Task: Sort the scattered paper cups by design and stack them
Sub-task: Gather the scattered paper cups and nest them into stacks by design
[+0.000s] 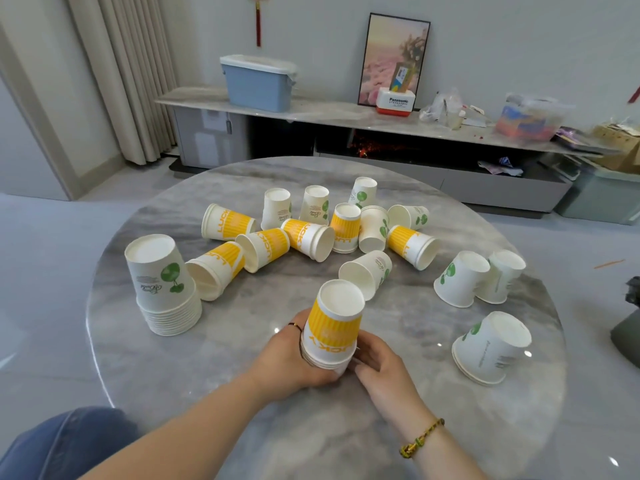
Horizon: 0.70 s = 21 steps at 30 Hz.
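Observation:
A short upside-down stack of yellow "LUCKY" cups [334,327] stands near the table's front middle. My left hand [291,362] wraps round its left side and base, and my right hand [377,358] grips the rims from the right. A tall upside-down stack of white cups with a green leaf design [162,285] stands at the left. Several loose yellow cups [266,245] and green-leaf cups [369,271] lie or stand scattered across the middle and back. More green-leaf cups [460,278] sit at the right, with a small stack [491,348] at the front right.
The round grey marble table [242,393] has bare surface in front. Behind it runs a low TV cabinet [346,116] with a blue bin [258,83], a framed picture [393,60] and clutter. A dark object [627,327] stands off the table's right edge.

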Available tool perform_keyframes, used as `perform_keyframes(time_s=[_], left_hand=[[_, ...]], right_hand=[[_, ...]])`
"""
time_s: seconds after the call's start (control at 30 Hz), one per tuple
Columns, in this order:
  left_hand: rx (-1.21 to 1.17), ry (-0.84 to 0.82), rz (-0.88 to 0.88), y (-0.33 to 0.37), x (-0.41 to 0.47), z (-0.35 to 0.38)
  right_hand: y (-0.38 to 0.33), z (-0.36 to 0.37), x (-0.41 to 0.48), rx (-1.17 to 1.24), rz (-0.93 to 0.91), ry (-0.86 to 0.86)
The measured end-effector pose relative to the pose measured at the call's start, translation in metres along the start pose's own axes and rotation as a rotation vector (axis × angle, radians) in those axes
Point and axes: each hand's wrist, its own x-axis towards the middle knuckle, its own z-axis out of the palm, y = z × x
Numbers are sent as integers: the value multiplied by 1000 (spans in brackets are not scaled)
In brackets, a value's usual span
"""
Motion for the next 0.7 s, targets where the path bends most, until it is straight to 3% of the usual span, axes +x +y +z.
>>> perform_keyframes(time_s=[0.27,0.57,0.7], left_hand=[[154,86,-7,-2,-24,-71],[268,165,-42,-9,-51,-134],[309,104,-60,-16,-62,-142]], right_hand=[[-26,55,9,63,-34,-185],[-48,130,25,-85,-72,-311],[-49,144,19,-166,-93,-344]])
